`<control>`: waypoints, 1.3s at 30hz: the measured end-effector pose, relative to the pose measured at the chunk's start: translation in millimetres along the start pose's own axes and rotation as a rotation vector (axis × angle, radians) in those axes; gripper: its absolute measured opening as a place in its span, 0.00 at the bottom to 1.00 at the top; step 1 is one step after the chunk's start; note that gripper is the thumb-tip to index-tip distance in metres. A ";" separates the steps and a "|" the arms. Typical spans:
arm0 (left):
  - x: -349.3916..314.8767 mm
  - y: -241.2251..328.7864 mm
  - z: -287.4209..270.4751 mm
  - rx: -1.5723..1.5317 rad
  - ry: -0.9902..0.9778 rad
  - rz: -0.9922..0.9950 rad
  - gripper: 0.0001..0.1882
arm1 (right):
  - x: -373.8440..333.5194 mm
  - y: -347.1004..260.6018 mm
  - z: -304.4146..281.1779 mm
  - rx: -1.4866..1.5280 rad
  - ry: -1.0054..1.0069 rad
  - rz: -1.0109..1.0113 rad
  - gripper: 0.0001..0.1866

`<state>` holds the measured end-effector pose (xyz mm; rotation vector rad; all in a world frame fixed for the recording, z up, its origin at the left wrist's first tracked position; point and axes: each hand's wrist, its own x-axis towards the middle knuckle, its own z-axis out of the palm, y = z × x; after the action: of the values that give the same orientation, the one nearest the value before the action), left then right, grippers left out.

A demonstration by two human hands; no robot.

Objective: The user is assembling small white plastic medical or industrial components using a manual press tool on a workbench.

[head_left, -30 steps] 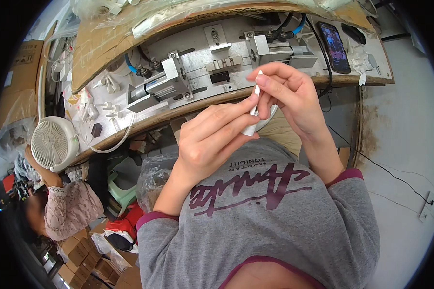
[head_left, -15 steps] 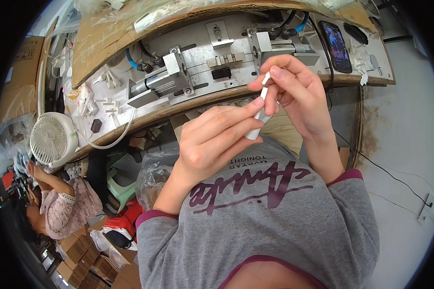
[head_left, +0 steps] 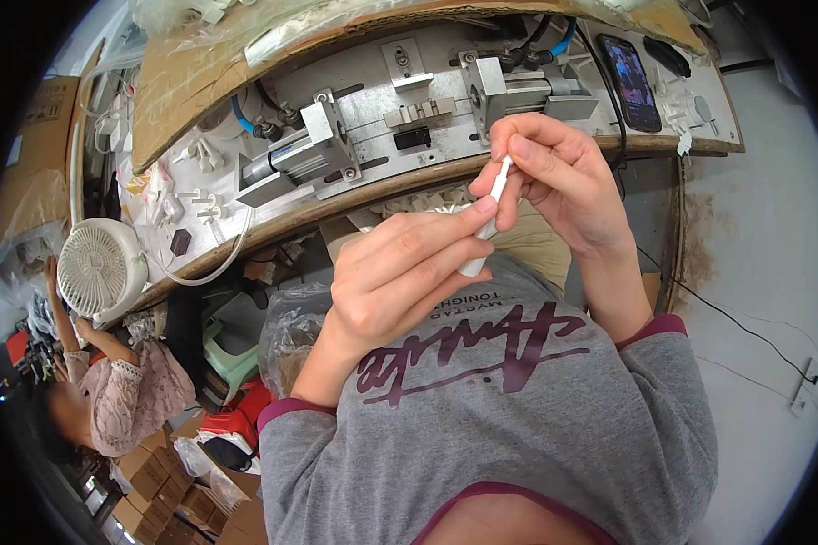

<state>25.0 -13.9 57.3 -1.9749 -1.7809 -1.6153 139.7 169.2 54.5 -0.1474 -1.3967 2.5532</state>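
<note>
My left hand (head_left: 398,272) is closed around a slim white plastic part (head_left: 472,266), thumb and fingers along its length. The part slants up and to the right, and its narrower upper end comes out past my left thumb. At that end, my right hand (head_left: 568,182) pinches a small white piece (head_left: 506,164) between thumb and index finger. The small piece lines up with the tip of the longer part and appears to touch it; whether they are joined I cannot tell. My right fingers partly cover the small piece.
Ahead stands a bench with a metal fixture (head_left: 418,113) between two pneumatic cylinders (head_left: 304,150). A phone (head_left: 629,84) lies on the right, loose white plastic parts (head_left: 211,205) and a fan (head_left: 102,268) on the left. A co-worker (head_left: 123,400) sits at far left.
The small white piece in my right fingers has come down to the tip of the longer part; a gap showed between them before. At far left, the co-worker's arms have shifted.
</note>
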 end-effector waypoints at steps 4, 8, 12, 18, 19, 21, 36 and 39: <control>2.4 3.6 -2.6 -0.027 -0.015 -0.023 0.16 | 0.6 -9.6 3.3 -0.135 -0.021 -0.036 0.11; -0.4 3.6 -2.3 0.002 -0.007 -0.001 0.15 | -2.3 -11.7 11.1 -0.272 -0.018 -0.052 0.10; -5.8 0.9 2.4 0.064 0.003 0.019 0.16 | -1.9 -7.4 9.1 -0.281 0.001 -0.017 0.10; -14.5 -10.7 6.0 0.228 -0.019 0.016 0.17 | 5.3 10.7 8.2 -0.282 0.098 0.072 0.12; -14.5 -13.8 5.2 0.241 -0.009 -0.005 0.18 | 5.8 15.1 9.5 -0.262 0.126 0.089 0.13; -13.7 -23.3 5.7 0.309 0.009 -0.062 0.18 | 10.8 30.6 16.3 -0.315 0.213 0.015 0.15; -16.7 -71.9 24.6 0.684 -0.089 -0.208 0.16 | 28.2 -0.7 18.3 -1.108 0.215 -0.288 0.07; -21.2 -75.8 26.9 0.732 -0.124 -0.214 0.16 | 76.1 -21.1 29.6 -1.151 0.211 -0.477 0.06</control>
<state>-9.9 13.7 -13.1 -1.5902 -2.2460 -0.6880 63.4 174.7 89.8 -0.2155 -2.2563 1.1014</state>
